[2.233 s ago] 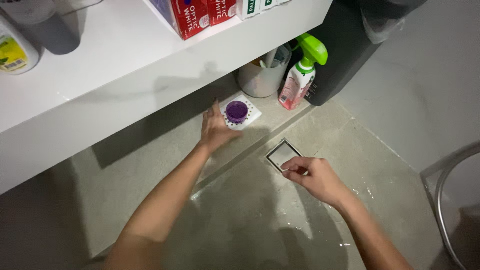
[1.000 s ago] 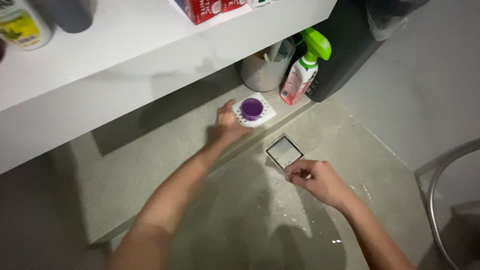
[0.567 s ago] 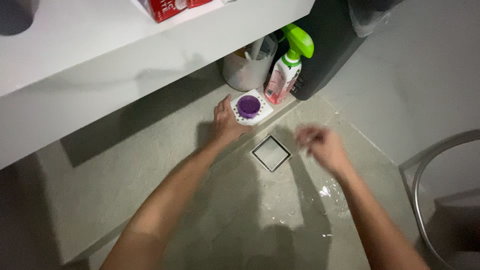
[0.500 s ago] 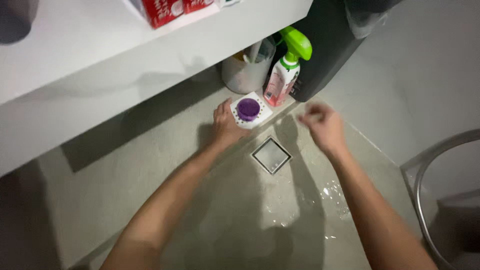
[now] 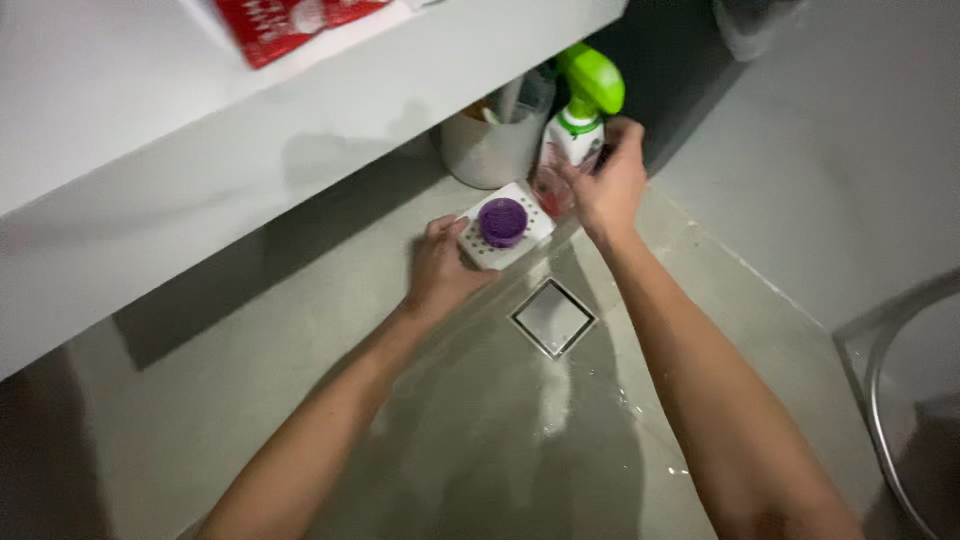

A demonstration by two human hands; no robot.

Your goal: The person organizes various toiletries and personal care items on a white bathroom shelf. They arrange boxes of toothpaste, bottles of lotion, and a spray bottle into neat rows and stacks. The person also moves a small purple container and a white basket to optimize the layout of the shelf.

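Since the earlier frame the right hand [image 5: 607, 185] has moved from beside the square floor drain [image 5: 552, 318] up to the spray bottle [image 5: 578, 120], its fingers curled against the pink body below the green trigger; whether it grips is unclear. The left hand [image 5: 438, 268] has lifted the near edge of the white perforated drain cover [image 5: 505, 240], fingers closed on it, with the purple cup [image 5: 502, 221] sitting on top. A grey tub [image 5: 492, 145] stands left of the bottle, under the white shelf [image 5: 300, 110].
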